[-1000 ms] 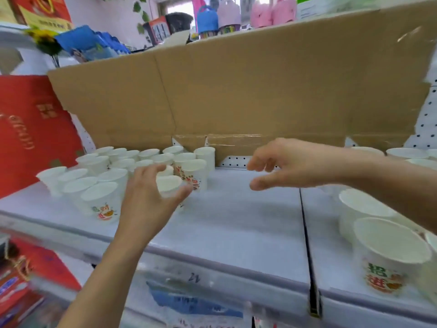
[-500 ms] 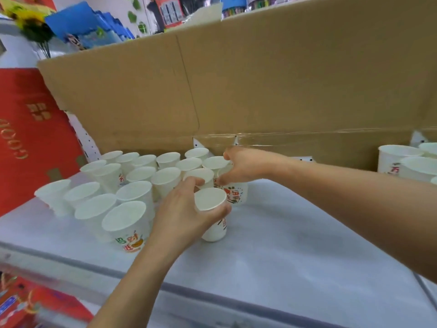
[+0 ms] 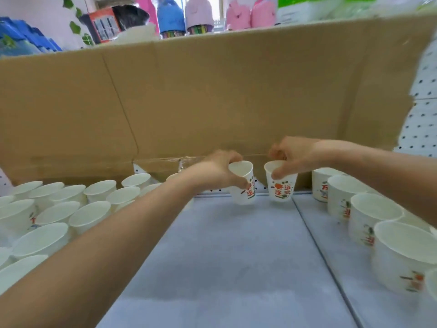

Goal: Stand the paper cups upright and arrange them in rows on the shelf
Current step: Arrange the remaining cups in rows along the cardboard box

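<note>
My left hand [image 3: 218,170] grips a white paper cup with red print [image 3: 243,185], tilted a little, at the back of the grey shelf [image 3: 224,256]. Just to its right my right hand [image 3: 292,153] pinches the rim of a second printed cup [image 3: 281,187], which is upright. The two cups are a small gap apart. Whether they touch the shelf I cannot tell. Several upright white cups [image 3: 56,211] stand in rows on the left. A row of larger-looking cups [image 3: 373,216] runs along the right.
A tall brown cardboard sheet [image 3: 201,98] walls the back of the shelf. White pegboard [image 3: 421,119] shows at the right. A seam [image 3: 316,235] splits the shelf into two panels. Coloured goods sit above the cardboard.
Both hands have carried a cup each from the left cluster rightward to the back middle of the shelf. The camera has swung right, bringing the right row into view.
</note>
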`<action>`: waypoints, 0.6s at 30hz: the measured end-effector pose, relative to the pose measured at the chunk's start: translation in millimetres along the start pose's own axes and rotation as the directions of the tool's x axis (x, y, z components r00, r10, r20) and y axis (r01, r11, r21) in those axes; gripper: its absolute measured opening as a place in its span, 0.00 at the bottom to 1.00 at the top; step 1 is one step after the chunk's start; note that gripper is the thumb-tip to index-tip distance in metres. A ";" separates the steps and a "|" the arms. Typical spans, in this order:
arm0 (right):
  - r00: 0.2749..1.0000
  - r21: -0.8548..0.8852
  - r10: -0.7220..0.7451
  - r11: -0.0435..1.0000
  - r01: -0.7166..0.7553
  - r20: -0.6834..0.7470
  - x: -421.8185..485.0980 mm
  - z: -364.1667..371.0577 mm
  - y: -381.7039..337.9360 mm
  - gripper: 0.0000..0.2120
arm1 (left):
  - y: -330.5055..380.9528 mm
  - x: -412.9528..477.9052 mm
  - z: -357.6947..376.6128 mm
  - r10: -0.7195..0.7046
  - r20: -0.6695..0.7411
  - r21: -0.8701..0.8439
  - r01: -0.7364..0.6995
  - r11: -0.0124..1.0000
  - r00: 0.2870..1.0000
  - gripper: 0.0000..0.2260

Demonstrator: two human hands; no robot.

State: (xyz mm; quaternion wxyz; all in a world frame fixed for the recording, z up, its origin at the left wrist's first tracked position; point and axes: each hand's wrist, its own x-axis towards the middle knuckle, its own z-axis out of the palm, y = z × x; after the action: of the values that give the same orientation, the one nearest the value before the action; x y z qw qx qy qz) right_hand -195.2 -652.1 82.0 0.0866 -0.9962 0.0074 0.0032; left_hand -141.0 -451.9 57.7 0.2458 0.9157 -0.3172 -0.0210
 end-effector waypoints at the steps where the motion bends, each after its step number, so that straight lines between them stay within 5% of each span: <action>1: 1.000 -0.005 0.002 1.000 -0.002 0.008 3.2 3.7 6.3 0.27 | 0.1 13.0 7.8 0.010 0.041 -0.016 -0.009 1.000 0.999 0.30; 9: 0.999 -0.013 -0.007 1.000 0.007 0.032 18.2 21.5 31.5 0.26 | -4.2 54.2 51.2 0.075 0.088 -0.066 -0.069 0.995 0.993 0.34; 13: 1.000 -0.030 -0.013 0.999 0.014 0.022 18.2 20.2 36.8 0.25 | -6.7 56.0 54.2 0.018 -0.021 -0.043 -0.019 0.999 1.000 0.35; 18: 1.000 -0.034 0.006 0.999 -0.006 -0.004 17.2 21.5 39.9 0.24 | -2.3 58.0 57.1 -0.033 -0.082 -0.122 0.023 0.992 0.996 0.25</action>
State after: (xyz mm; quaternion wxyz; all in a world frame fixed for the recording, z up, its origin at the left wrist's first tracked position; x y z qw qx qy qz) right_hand -178.7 -687.9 53.8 0.0697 -0.9975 0.0103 0.0016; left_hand -104.6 -509.6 13.3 0.3133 0.9037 -0.2917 -0.0053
